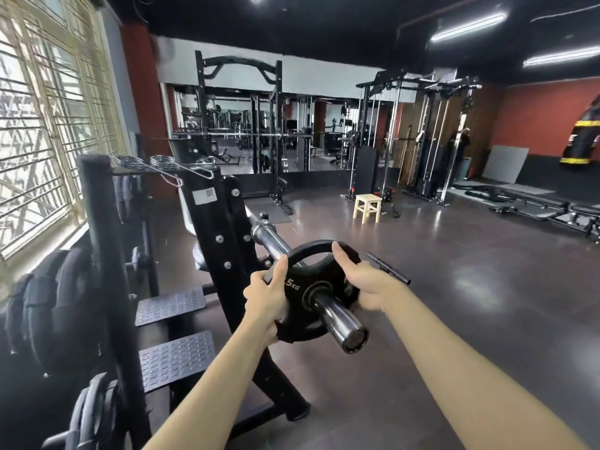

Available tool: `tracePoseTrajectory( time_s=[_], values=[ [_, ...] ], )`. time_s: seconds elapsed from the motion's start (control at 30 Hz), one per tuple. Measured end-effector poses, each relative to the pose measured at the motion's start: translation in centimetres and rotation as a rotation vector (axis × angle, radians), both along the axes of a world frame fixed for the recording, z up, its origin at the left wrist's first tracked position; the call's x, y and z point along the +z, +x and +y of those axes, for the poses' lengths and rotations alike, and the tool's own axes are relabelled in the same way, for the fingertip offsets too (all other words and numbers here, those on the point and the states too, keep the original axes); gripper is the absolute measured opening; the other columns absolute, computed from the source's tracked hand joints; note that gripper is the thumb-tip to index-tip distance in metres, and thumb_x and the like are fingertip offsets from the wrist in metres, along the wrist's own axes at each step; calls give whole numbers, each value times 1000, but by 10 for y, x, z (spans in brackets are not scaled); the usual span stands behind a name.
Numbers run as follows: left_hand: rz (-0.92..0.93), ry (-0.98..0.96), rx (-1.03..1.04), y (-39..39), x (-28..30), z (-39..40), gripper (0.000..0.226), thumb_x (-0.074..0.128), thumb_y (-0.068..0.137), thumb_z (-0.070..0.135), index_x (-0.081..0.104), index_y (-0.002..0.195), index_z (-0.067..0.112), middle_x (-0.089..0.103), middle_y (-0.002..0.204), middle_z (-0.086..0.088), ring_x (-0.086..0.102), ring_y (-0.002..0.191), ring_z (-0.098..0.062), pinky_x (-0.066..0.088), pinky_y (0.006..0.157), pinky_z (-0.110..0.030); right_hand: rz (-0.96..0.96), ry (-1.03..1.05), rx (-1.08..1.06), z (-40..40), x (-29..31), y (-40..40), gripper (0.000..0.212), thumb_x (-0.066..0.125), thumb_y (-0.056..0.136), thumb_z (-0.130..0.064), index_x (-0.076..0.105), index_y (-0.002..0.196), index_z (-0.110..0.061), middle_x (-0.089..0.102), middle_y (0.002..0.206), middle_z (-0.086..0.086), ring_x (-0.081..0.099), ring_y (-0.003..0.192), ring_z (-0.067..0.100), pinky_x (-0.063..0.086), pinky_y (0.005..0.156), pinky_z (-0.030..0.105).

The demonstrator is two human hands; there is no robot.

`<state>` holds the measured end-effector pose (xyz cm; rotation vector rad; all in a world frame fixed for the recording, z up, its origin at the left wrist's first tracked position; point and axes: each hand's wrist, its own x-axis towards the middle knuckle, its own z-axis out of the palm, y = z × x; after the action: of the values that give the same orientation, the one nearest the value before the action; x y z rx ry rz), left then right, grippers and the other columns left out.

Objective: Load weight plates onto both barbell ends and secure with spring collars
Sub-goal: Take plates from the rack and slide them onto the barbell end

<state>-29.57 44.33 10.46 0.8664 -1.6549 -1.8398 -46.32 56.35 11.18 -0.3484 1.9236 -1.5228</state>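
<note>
Plate (311, 287) sits on bar (337, 316) sleeve near its end, your L hand (269, 297) on its left rim, R hand (360, 284) on its right. Bar runs back-left to rack (227, 235). Two collars (162, 165) lie on rack top. Stored plates (65, 303) at your left, below window (42, 108). Stool (368, 207) far ahead, benches (545, 207) right.

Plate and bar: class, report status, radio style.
Left hand, right hand both grip plate. Plate on sleeve, not yet pushed home. Collars on rack top. Sleeve clear ahead.
</note>
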Motion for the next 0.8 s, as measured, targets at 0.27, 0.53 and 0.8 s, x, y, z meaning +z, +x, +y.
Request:
tracePoseTrajectory(
  time_s=[0.27, 0.53, 0.8],
  values=[
    [7, -9, -22, -63, -26, -93, 102, 55, 50, 101, 68, 109, 18, 73, 113, -3, 69, 104, -22, 52, 96, -42, -13, 185, -11, -80, -22, -82, 99, 68, 27, -100, 37, 74, -19, 45, 88, 11, 51, 120, 34, 41, 113, 54],
    [72, 0, -46, -101, -3, -164, 62, 67, 85, 62, 62, 102, 3, 73, 105, -9, 69, 101, -21, 54, 82, -30, -28, 189, -80, -163, -37, -156, 103, 57, 29, -106, 47, 84, -20, 42, 158, 8, 44, 140, 32, 39, 114, 48],
    [69, -29, -15, -145, -6, -239, 94, 70, 60, 86, 70, 104, 3, 78, 102, -10, 73, 99, -23, 57, 89, -35, 37, 154, -215, -244, -53, -189, 149, 55, 25, -107, 41, 148, -25, 48, 151, 3, 58, 124, 33, 50, 103, 49]
  ],
)
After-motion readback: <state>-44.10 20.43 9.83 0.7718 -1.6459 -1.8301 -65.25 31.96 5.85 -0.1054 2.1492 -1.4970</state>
